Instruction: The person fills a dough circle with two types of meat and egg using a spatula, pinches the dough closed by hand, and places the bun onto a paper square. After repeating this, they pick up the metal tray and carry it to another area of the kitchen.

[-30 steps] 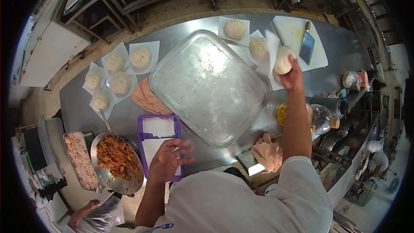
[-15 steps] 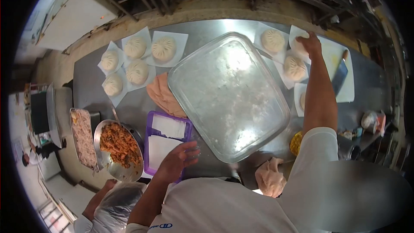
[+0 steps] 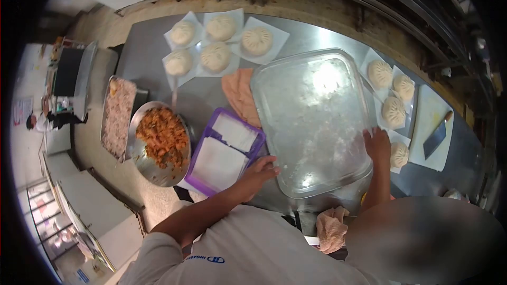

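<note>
The large metal tray point(image 3: 317, 121), bottom up or shallow, lies between my hands, with whitish smudges on its surface. My left hand point(image 3: 259, 177) is beside its near left edge, close to a purple container point(image 3: 199, 171) of white paper sheets point(image 3: 217, 163); its fingers are stretched out. At the tray's right rim is my right hand point(image 3: 377, 145), fingers apart and holding nothing that I can see. Pleated buns on paper squares stand to the right, among them a bun point(image 3: 400, 154) beside my right hand. Another group, with a bun point(image 3: 257, 40), sits at the far left.
A bowl of reddish filling point(image 3: 162, 140) and a pan of pale minced filling point(image 3: 117, 119) are at the left. A cleaver point(image 3: 435, 140) rests on a white board point(image 3: 430, 105) at the right. Cloths lie beside the tray point(image 3: 240, 95) and by my body point(image 3: 331, 229).
My right hand has left the bun at the far right and come back to the tray's right rim. My left hand has moved closer to the tray. The co-worker beside me is out of view.
</note>
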`<state>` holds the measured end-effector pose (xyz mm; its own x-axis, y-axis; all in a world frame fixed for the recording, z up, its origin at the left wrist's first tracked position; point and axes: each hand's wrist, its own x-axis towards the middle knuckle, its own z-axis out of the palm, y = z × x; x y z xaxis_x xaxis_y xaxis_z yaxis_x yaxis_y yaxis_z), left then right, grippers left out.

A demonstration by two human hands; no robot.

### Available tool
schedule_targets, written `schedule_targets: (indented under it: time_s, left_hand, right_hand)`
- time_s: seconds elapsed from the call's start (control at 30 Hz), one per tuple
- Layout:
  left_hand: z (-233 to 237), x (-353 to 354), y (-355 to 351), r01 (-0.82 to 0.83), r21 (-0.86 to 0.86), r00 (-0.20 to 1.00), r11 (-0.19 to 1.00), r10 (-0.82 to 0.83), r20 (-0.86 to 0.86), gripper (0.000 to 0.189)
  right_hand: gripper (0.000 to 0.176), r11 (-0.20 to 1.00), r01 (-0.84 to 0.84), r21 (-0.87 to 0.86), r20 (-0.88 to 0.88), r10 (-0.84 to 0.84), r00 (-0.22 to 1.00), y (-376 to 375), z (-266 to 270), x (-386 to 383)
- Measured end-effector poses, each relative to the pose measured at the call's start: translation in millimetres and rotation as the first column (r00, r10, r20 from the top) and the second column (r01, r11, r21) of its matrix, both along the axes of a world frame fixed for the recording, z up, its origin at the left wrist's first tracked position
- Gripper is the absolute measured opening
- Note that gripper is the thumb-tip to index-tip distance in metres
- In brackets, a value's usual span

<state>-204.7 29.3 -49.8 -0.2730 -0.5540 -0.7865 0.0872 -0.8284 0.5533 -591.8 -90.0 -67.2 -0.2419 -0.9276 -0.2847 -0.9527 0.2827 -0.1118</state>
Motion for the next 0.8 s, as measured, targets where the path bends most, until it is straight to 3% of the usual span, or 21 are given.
schedule_targets:
  time_s: [0.07, 0.1, 0.13, 0.17, 0.2, 0.23, 0.27, 0.37, 0.4, 0.47, 0.5, 0.53, 0.57, 0.6, 0.63, 0.67, 0.7, 0.77, 0.8]
  left_hand:
    - [3, -5, -5, 0.02, 0.09, 0.999, 0.996, -0.017, -0.034, 0.049]
    - [2, -8, -2, -0.021, 0.075, 1.0, 0.997, 0.023, -0.021, 0.049]
    - [-4, -6, -1, 0.048, 0.019, 0.996, 0.999, -0.046, -0.073, 0.046]
    - [-7, -3, -3, 0.102, -0.045, 0.988, 0.994, -0.107, -0.108, 0.043]
    - [-7, -4, -2, 0.102, -0.068, 0.986, 0.992, -0.11, -0.125, 0.041]
    - [-7, -6, 1, 0.1, -0.089, 0.984, 0.991, -0.112, -0.139, 0.039]
    - [9, -6, 2, 0.129, -0.193, 0.986, 0.973, -0.147, -0.084, 0.042]
    - [58, -1, 1, 0.287, -0.332, 0.958, 0.899, -0.277, 0.077, 0.053]
    - [64, 5, 4, 0.25, -0.345, 0.968, 0.905, -0.236, 0.082, 0.053]
    - [75, 13, 12, 0.314, -0.542, 0.949, 0.779, -0.274, 0.156, 0.059]
    - [81, 21, 16, 0.297, -0.553, 0.955, 0.778, -0.252, 0.158, 0.059]
    - [88, 30, 22, 0.157, -0.634, 0.987, 0.757, -0.107, 0.118, 0.061]
    - [94, 37, 28, 0.017, -0.702, 0.998, 0.712, 0.036, 0.06, 0.064]
    - [99, 44, 34, -0.003, -0.708, 0.997, 0.707, 0.056, 0.052, 0.064]
    - [103, 54, 39, -0.206, -0.715, 0.976, 0.668, 0.194, -0.1, 0.064]
    - [108, 67, 46, -0.403, -0.692, 0.912, 0.598, 0.325, -0.25, 0.065]
    - [117, 82, 55, -0.425, -0.698, 0.899, 0.577, 0.36, -0.249, 0.065]
    - [135, 115, 76, -0.325, -0.812, 0.851, 0.485, 0.525, -0.027, 0.061]
    - [139, 130, 88, -0.414, -0.802, 0.809, 0.43, 0.578, -0.108, 0.057]
  right_hand:
    - [0.043, 0.926, -0.068, -0.372, 0.053, 0.094, 0.994, 26, -52, -15]
    - [0.041, 0.961, -0.03, -0.276, 0.101, 0.06, 0.993, 31, -43, -16]
    - [0.039, 0.983, -0.005, -0.183, 0.147, 0.033, 0.989, 31, -36, -15]
    - [0.034, 0.974, 0.165, -0.154, 0.253, -0.123, 0.96, 33, -44, -25]
    - [0.033, 0.948, 0.028, -0.316, 0.221, 0.045, 0.974, 44, -81, -59]
    - [0.047, 0.956, 0.027, -0.293, 0.038, -0.017, 0.999, 45, -58, -45]
    - [0.051, 0.904, 0.228, -0.362, 0.124, -0.195, 0.973, 47, -51, -42]
    - [0.052, 0.883, 0.28, -0.376, 0.234, -0.201, 0.951, 52, -28, -47]
    - [0.054, 0.858, 0.278, -0.432, 0.21, -0.204, 0.956, 50, -12, -38]
    - [0.054, 0.853, 0.245, -0.461, 0.237, -0.148, 0.96, 36, 13, -39]
    - [0.054, 0.844, 0.248, -0.475, 0.268, -0.13, 0.955, 30, 25, -36]
    - [0.049, 0.82, 0.311, -0.481, 0.434, -0.085, 0.897, 24, 43, -20]
    - [0.049, 0.821, 0.292, -0.49, 0.429, -0.065, 0.901, 23, 75, 9]
    - [0.046, 0.814, 0.256, -0.521, 0.467, 0.022, 0.884, 25, 111, 45]
    - [0.042, 0.804, 0.22, -0.552, 0.508, 0.116, 0.853, 24, 135, 69]
    - [0.034, 0.86, 0.274, -0.432, 0.69, 0.119, 0.714, 18, 146, 81]
    - [0.034, 0.867, 0.241, -0.436, 0.692, 0.152, 0.706, 13, 153, 100]
    - [0.029, 0.856, 0.259, -0.447, 0.787, 0.24, 0.568, 9, 167, 146]
    - [0.024, 0.886, 0.074, -0.458, 0.708, 0.314, 0.633, 4, 173, 156]
